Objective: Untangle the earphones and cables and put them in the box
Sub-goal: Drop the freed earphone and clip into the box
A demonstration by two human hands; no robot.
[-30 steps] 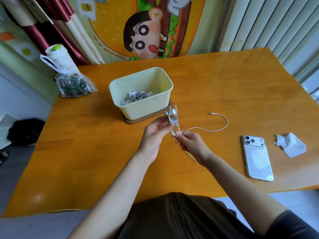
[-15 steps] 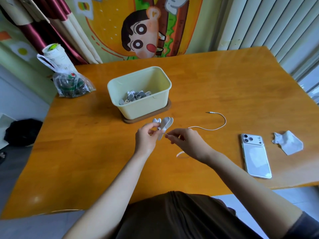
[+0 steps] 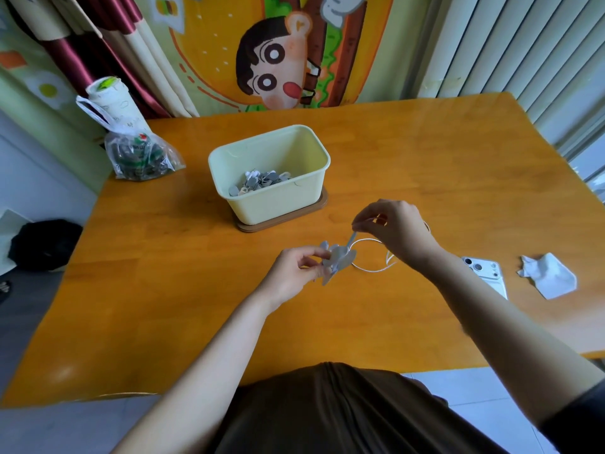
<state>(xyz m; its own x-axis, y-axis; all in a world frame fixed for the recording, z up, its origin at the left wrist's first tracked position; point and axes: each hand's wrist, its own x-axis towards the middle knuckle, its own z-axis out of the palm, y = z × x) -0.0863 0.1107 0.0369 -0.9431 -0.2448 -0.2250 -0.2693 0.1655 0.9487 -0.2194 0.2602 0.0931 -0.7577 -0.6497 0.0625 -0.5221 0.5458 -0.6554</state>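
Your left grip point(image 3: 291, 273) pinches a small grey-white bundle of earphones point(image 3: 337, 262) between thumb and fingertips, low over the table point(image 3: 163, 290) right in front of you; your right grip point(image 3: 393, 231) sits a little higher and further out, thumb and forefinger pressed together on a thin strand that rises from that bundle; the rest of the white cable point(image 3: 370, 270) runs in a loose loop beneath your right wrist, though whether it lies on the wood or hangs just above it cannot be told; the bundle itself is blurred, so its knots are not readable. By my reading you are midway through freeing this one set; it is not yet in the box point(image 3: 268, 204), which stands open on a brown base point(image 3: 314, 213) near your hands, beyond them and slightly to the left; a heap of small grey and white pieces point(image 3: 258, 183) already lies on its floor, which suggests earlier sets have gone in; no other loose earphones show on the table; only a phone point(image 3: 487, 273) and a crumpled tissue point(image 3: 550, 276) lie to your right, and a plastic bag point(image 3: 140, 155) of dark items sits at the far left corner, its contents unclear. What remains, as far as I can judge: draw the strand clear, gather the loop, and drop this set into the box.
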